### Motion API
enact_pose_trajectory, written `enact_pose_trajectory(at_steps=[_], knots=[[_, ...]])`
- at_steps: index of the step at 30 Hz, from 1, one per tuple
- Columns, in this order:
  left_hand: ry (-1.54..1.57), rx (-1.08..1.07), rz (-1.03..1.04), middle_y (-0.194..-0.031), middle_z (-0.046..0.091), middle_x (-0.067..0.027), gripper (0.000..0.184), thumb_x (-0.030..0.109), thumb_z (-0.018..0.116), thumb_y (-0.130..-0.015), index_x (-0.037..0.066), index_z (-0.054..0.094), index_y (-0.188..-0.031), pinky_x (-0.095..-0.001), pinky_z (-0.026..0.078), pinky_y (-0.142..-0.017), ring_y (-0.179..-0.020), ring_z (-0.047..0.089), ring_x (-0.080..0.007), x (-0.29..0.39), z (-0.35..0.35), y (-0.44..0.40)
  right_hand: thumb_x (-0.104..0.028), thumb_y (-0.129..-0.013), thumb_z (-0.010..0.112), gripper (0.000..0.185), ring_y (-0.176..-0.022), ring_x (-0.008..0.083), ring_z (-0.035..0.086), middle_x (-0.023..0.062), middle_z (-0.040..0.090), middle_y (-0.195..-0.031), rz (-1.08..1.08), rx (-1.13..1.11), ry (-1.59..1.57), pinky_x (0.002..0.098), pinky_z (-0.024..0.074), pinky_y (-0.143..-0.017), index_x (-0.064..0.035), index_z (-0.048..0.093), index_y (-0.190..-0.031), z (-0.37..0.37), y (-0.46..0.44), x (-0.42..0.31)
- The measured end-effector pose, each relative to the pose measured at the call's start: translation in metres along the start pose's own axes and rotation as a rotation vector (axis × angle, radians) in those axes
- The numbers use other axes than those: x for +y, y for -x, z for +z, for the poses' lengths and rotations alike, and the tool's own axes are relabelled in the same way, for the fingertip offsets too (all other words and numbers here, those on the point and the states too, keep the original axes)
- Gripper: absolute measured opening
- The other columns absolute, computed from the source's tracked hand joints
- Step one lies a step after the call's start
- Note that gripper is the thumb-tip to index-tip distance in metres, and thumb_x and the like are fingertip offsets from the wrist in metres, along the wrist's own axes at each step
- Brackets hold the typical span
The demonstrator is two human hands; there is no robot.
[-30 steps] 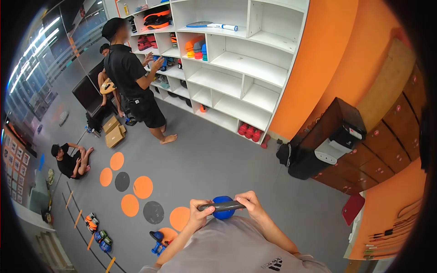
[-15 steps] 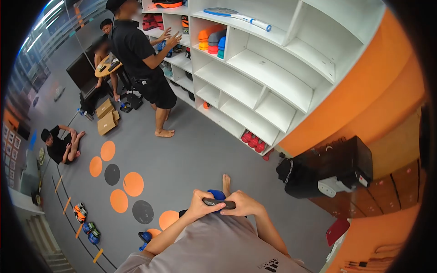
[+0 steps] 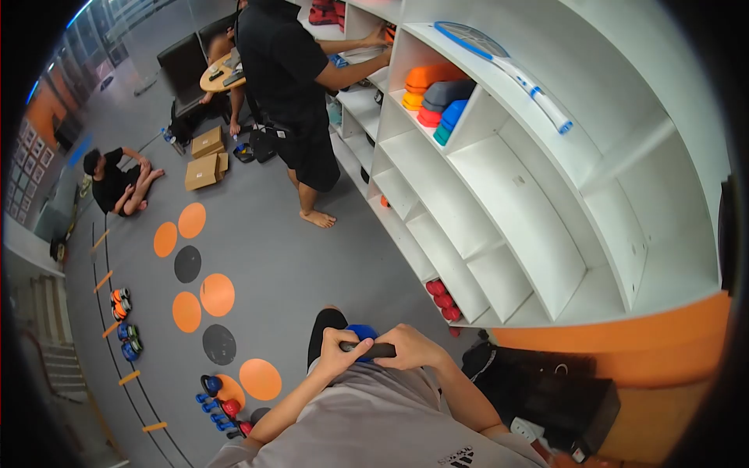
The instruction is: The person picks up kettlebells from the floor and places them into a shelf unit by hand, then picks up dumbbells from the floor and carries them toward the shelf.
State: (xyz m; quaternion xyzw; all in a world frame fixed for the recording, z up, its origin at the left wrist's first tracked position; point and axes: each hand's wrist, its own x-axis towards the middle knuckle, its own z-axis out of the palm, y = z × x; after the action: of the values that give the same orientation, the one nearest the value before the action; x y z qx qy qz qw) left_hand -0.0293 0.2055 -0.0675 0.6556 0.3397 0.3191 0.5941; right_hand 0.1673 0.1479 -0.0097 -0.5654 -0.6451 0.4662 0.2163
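Note:
A blue kettlebell [image 3: 360, 331] with a dark handle hangs close in front of my shirt, at the lower middle of the head view. My left hand [image 3: 343, 351] is closed round one end of the handle. At the other end my right hand [image 3: 406, 347] grips it too. Most of the kettlebell's body is hidden behind my hands and the handle. Below and to the left, another blue kettlebell [image 3: 211, 384] stands on the floor by several small blue and red dumbbells [image 3: 221, 416].
White shelving [image 3: 499, 183] fills the right, holding a badminton racket [image 3: 507, 66], coloured foam blocks [image 3: 437, 97] and red dumbbells [image 3: 442, 299]. A person in black [image 3: 289, 93] reaches into it. Another person [image 3: 121, 183] sits at the left. Orange floor dots [image 3: 217, 295] and cardboard boxes [image 3: 207, 170] lie ahead.
My view has swung to the right and closer to the shelves. Both hands still hold the kettlebell. The standing person's hands have gone from raised in front to inside the shelf.

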Motion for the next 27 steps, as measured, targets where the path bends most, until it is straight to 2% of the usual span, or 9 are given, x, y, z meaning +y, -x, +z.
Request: enact_pose_trajectory(at_steps=[9,12,15,16,17,18,20,24,27], knots=[[0.101,-0.071,-0.228,-0.045,0.051,-0.0052,0.033,0.013,0.072,-0.085,-0.003,0.063,-0.057,-0.0256,0.033,-0.047,-0.046,0.045,-0.0054,-0.109,-0.001,-0.201,-0.022,-0.07,0.079,0.028,-0.063,0.0322,0.066,0.0184,0.065,-0.069,0.16,0.074,-0.029,0.0369,0.0493,-0.06,0.0,0.071,-0.086,-0.071,-0.151,0.145],[0.059,-0.072,-0.151,-0.044,0.05,-0.0069,0.033,0.017,0.074,-0.082,-0.001,0.063,-0.056,-0.0273,0.036,-0.045,-0.042,0.045,-0.0085,-0.217,0.009,-0.285,-0.024,-0.068,0.079,0.023,-0.069,0.0368,0.067,0.0162,0.066,-0.069,0.306,0.037,-0.128,0.0375,0.0521,-0.065,-0.0058,0.073,-0.08,-0.081,-0.225,0.25],[-0.027,-0.007,-0.185,-0.044,0.052,-0.0079,0.034,0.022,0.075,-0.08,-0.002,0.065,-0.057,-0.0298,0.037,-0.043,-0.038,0.047,-0.0116,-0.36,0.035,-0.358,-0.022,-0.068,0.08,0.033,-0.066,0.0279,0.069,0.0164,0.067,-0.071,0.111,0.179,-0.19,0.0369,0.0517,-0.066,-0.0024,0.072,-0.094,-0.05,-0.302,0.416],[-0.047,-0.09,-0.431,-0.044,0.054,-0.0074,0.032,0.022,0.075,-0.077,-0.002,0.066,-0.058,-0.0305,0.037,-0.042,-0.038,0.047,-0.012,-0.413,0.041,-0.378,-0.022,-0.068,0.08,0.032,-0.065,0.028,0.068,0.0165,0.067,-0.07,0.283,0.097,-0.082,0.0375,0.0514,-0.064,-0.0016,0.072,-0.092,-0.047,-0.324,0.455],[-0.057,-0.049,-0.426,-0.045,0.054,-0.0113,0.032,0.023,0.075,-0.075,-0.003,0.066,-0.057,-0.0325,0.04,-0.043,-0.038,0.05,-0.0172,-0.472,0.049,-0.399,-0.022,-0.068,0.079,0.031,-0.064,0.0282,0.068,0.0166,0.067,-0.07,0.428,0.004,0.037,0.038,0.0512,-0.063,-0.0007,0.071,-0.09,-0.05,-0.36,0.493],[-0.068,-0.004,-0.416,-0.045,0.054,-0.0153,0.032,0.023,0.075,-0.073,-0.003,0.066,-0.056,-0.0345,0.042,-0.044,-0.038,0.053,-0.0223,-0.527,0.056,-0.418,-0.023,-0.068,0.078,0.03,-0.064,0.0285,0.067,0.0168,0.067,-0.069,0.334,0.049,0.043,0.0381,0.0509,-0.062,-0.0003,0.071,-0.087,-0.037,-0.39,0.548],[0.173,0.187,-0.581,-0.044,0.054,-0.0117,0.028,0.022,0.075,-0.069,-0.003,0.069,-0.059,-0.0313,0.039,-0.044,-0.041,0.049,-0.0099,-0.618,0.079,-0.447,-0.023,-0.067,0.077,0.03,-0.07,0.0338,0.067,0.0191,0.066,-0.072,0.349,0.036,0.05,0.041,0.0517,-0.064,0.001,0.07,-0.083,-0.014,-0.432,0.647],[0.157,0.087,-0.632,-0.044,0.051,-0.0041,0.028,0.023,0.076,-0.067,0.001,0.066,-0.052,-0.0299,0.039,-0.043,-0.041,0.047,-0.0096,-0.77,0.104,-0.491,-0.022,-0.067,0.076,0.029,-0.071,0.0405,0.065,0.0221,0.064,-0.069,0.498,-0.074,0.006,0.0459,0.0518,-0.067,0.0038,0.066,-0.076,-0.006,-0.484,0.762],[0.617,0.001,-0.556,-0.05,0.048,0.0008,0.031,0.025,0.071,-0.075,0.002,0.061,-0.056,-0.0262,0.035,-0.049,-0.049,0.046,-0.0096,-0.835,0.117,-0.527,-0.018,-0.07,0.073,0.022,-0.069,0.041,0.064,0.0221,0.063,-0.067,0.584,-0.026,0.176,0.0471,0.051,-0.067,0.0022,0.066,-0.073,-0.025,-0.52,0.766]])
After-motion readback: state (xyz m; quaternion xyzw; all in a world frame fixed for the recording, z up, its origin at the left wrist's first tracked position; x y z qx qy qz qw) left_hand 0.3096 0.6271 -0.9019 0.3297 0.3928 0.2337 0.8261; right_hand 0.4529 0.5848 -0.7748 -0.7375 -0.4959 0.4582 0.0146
